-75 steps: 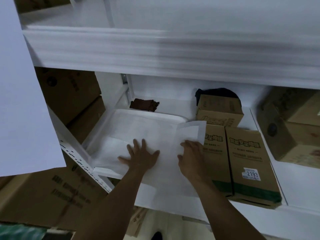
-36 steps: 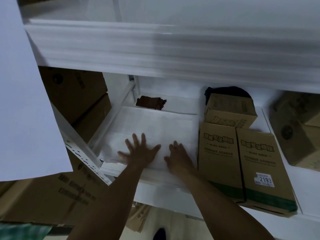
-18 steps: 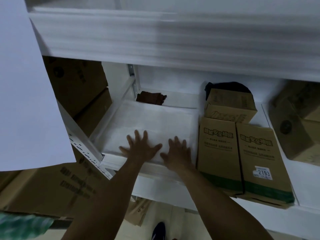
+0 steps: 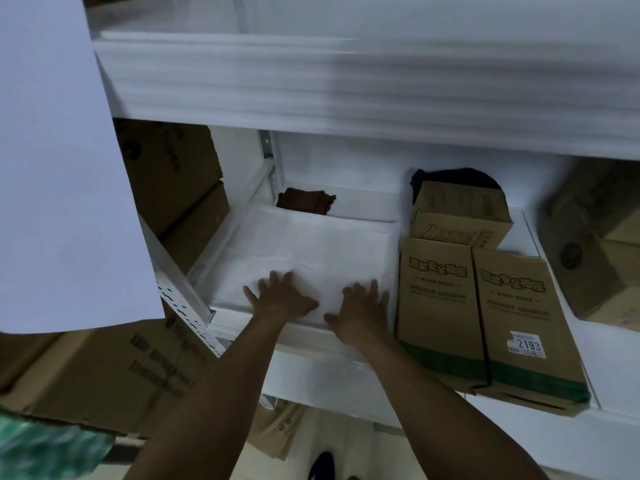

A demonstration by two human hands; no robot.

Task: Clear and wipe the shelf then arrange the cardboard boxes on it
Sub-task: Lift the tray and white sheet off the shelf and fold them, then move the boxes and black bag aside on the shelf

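Two hands flat, fingers spread: left hand point(image 4: 282, 299) and right hand point(image 4: 362, 315) press white sheet point(image 4: 311, 244) onto shelf point(image 4: 322, 375); cardboard boxes point(image 4: 436, 299) lie just right of sheet; lining step, probably; next: smooth sheet, load boxes.

L hand point(image 4: 282, 299) / R hand point(image 4: 362, 315): bare | forearms point(image 4: 221, 393): bare to frame edge | footwear: dark shoe point(image 4: 322, 464), toe only, blurry, btm of frame

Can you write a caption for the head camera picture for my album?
Left hand and right hand press flat on the white sheet on the shelf, beside cardboard boxes.
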